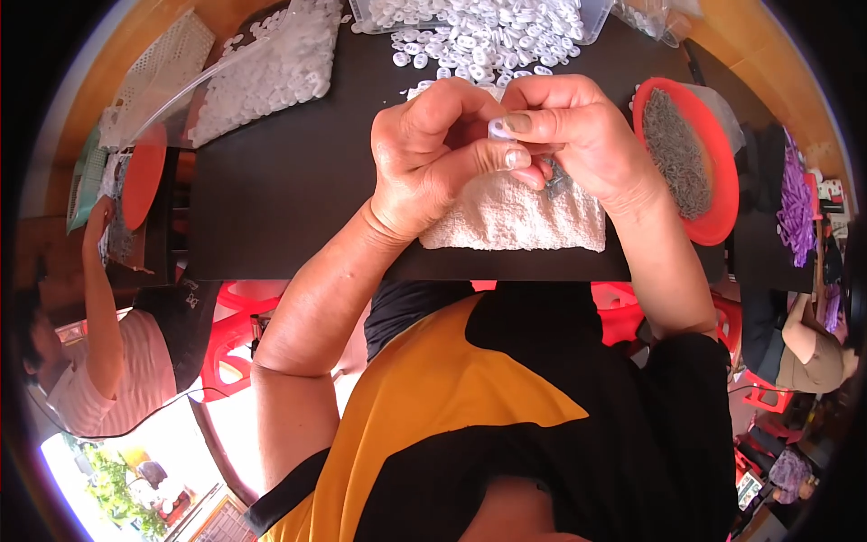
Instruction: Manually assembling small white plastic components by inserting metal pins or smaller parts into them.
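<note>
My left hand (433,154) and my right hand (578,131) meet above a white towel (515,217) on a dark table (289,190). Together they pinch a small white plastic piece (498,129) between thumbs and fingers. Under my right palm a few small grey metal parts (555,181) show, some seemingly held in that hand. A heap of the same white plastic pieces (479,45) lies just beyond the hands. A red bowl (722,181) full of small grey metal parts stands to the right of my right hand.
A clear bag of white pieces (266,72) lies at the far left of the table, with white baskets (167,59) behind. A person in a white top (99,361) works at the left beside a red dish (143,176). Another person (813,343) sits at the right. Red stools stand below.
</note>
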The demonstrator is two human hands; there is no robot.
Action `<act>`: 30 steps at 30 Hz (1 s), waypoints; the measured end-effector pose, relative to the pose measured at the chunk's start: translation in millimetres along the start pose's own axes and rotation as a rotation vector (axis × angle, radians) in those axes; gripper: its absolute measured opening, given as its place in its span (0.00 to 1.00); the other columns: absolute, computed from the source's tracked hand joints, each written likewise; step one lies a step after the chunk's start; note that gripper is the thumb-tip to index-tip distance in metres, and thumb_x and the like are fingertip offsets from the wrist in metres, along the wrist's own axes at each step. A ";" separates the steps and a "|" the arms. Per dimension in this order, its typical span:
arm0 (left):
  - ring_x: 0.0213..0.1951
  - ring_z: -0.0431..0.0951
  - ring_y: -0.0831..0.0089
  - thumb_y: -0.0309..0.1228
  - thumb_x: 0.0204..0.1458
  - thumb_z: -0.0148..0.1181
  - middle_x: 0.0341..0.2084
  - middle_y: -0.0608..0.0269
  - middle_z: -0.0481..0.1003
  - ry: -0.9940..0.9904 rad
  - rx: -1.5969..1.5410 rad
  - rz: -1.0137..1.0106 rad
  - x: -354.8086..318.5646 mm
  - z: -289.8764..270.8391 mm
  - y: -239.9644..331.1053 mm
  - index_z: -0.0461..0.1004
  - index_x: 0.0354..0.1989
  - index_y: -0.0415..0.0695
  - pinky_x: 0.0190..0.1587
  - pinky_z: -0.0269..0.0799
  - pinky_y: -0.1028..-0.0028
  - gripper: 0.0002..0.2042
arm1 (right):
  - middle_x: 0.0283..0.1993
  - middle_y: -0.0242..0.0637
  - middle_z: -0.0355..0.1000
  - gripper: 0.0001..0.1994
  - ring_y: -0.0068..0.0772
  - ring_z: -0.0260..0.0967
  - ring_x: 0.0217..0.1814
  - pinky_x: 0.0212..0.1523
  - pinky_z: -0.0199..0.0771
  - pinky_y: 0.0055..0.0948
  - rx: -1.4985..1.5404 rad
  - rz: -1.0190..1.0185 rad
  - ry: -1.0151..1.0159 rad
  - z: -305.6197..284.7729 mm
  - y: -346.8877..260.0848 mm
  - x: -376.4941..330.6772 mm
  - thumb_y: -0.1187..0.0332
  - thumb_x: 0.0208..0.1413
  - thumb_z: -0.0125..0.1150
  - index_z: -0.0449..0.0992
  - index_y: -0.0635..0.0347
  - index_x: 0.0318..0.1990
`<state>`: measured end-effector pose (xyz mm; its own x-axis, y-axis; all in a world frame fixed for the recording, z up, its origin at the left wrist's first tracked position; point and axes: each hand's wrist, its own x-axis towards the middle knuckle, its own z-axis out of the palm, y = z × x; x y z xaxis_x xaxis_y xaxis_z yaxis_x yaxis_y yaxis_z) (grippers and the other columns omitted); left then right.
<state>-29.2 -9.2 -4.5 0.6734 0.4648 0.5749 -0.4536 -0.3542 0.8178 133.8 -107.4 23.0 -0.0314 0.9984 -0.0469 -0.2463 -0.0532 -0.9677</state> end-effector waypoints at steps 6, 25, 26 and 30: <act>0.27 0.69 0.87 0.22 0.41 0.73 0.26 0.70 0.75 -0.015 0.007 -0.067 -0.4 -3.6 3.0 0.75 0.35 0.39 0.28 0.64 0.85 0.14 | 0.24 0.32 0.72 0.10 0.22 0.68 0.20 0.21 0.60 0.18 0.002 0.001 0.022 1.3 1.5 0.5 0.65 0.58 0.58 0.76 0.65 0.32; 0.31 0.81 0.76 0.16 0.43 0.70 0.29 0.60 0.78 0.036 -0.089 -0.105 3.7 13.4 1.7 0.71 0.35 0.36 0.35 0.78 0.79 0.14 | 0.21 0.29 0.69 0.12 0.19 0.68 0.21 0.24 0.64 0.18 -0.211 -0.039 0.022 -15.2 -8.3 -0.4 0.64 0.56 0.58 0.75 0.64 0.28; 0.31 0.81 0.76 0.16 0.43 0.70 0.29 0.60 0.78 0.036 -0.088 -0.110 2.6 11.7 -0.4 0.71 0.35 0.36 0.35 0.78 0.79 0.14 | 0.20 0.29 0.69 0.11 0.19 0.67 0.21 0.24 0.63 0.18 -0.230 -0.043 0.030 -11.7 -7.8 -0.4 0.64 0.56 0.58 0.75 0.64 0.28; 0.30 0.81 0.77 0.16 0.42 0.70 0.26 0.61 0.78 -0.005 0.021 -0.053 -1.5 3.6 -3.3 0.71 0.33 0.36 0.33 0.78 0.79 0.13 | 0.20 0.28 0.68 0.12 0.18 0.66 0.20 0.24 0.63 0.18 -0.243 -0.047 0.054 -0.1 -7.4 -2.9 0.63 0.56 0.59 0.76 0.64 0.29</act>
<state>-26.7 -11.6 -8.1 0.6994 0.4790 0.5304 -0.4050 -0.3459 0.8464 135.8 -109.9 30.2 0.0284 0.9996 -0.0070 -0.0061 -0.0068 -1.0000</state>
